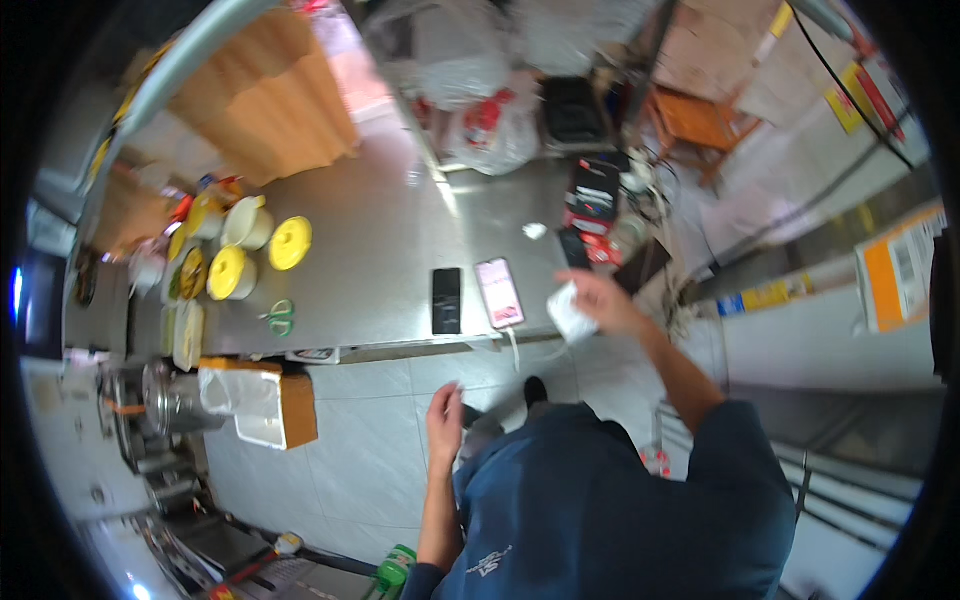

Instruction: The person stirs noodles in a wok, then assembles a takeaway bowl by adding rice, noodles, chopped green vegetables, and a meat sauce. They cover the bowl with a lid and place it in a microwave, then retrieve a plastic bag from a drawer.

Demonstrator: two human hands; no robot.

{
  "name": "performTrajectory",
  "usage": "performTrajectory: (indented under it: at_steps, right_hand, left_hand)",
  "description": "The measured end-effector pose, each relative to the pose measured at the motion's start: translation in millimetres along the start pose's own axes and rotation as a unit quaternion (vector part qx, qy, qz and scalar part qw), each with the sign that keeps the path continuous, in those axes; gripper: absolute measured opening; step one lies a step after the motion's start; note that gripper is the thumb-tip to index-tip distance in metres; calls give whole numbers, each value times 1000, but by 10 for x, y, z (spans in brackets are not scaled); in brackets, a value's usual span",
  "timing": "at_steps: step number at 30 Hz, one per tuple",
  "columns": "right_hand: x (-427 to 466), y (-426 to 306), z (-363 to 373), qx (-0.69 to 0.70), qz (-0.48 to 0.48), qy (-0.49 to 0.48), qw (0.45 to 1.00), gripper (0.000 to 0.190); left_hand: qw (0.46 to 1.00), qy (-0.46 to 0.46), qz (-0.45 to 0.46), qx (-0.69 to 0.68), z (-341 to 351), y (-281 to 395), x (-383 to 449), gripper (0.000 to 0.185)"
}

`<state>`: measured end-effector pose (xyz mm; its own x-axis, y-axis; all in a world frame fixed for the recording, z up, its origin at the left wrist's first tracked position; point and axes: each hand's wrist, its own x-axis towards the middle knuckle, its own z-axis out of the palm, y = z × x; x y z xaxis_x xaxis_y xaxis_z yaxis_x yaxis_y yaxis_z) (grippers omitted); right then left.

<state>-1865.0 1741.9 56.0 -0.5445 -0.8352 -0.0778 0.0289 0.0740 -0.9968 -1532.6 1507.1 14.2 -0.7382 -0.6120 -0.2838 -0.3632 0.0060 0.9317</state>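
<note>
My right hand (600,301) grips a white, blurred object (571,312), perhaps folded paper or tissue, at the right end of the stainless steel counter (360,255). Left of it, a lit smartphone (499,294) lies on the counter with a white cable (515,350) running from its near end over the edge. Beside that rests a phone with a dark screen (446,301). My left hand (445,420) hangs in front of the counter, fingers bent, and nothing shows in it. A small crumpled white piece (534,230) lies beyond the lit phone.
Green-handled scissors (281,318), a yellow lid (290,244) and yellow-topped tubs (232,272) stand at the counter's left. Boxes (592,196), red packets (601,249) and tangled cables crowd its right. Below the left edge is a lined bin (259,412); an orange stool (694,120) stands far right.
</note>
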Motion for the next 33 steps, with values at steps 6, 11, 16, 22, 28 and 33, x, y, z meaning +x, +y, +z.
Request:
performTrajectory:
  at_steps: [6, 11, 16, 22, 28, 33]
  right_hand:
    - [105, -282, 1658, 149, 15, -78, 986, 60]
    - [157, -216, 2128, 169, 75, -17, 983, 55]
    - [212, -239, 2348, 141, 81, -15, 987, 51]
    - [480, -417, 2597, -33, 29, -61, 997, 55]
    - [510, -571, 3050, 64, 28, -153, 986, 48]
    - [525, -422, 3184, 231, 193, -109, 947, 31]
  left_hand:
    - [957, -119, -39, -262, 380, 1000, 303, 51]
    - [912, -67, -135, -380, 246, 601, 8, 45]
    - [949, -72, -52, -302, 113, 552, -134, 39]
    - [956, -149, -96, -235, -331, 636, -101, 38]
    - [931, 91, -8, -353, -691, 641, 48, 42]
    - [885, 39, 44, -462, -1050, 625, 186, 52]
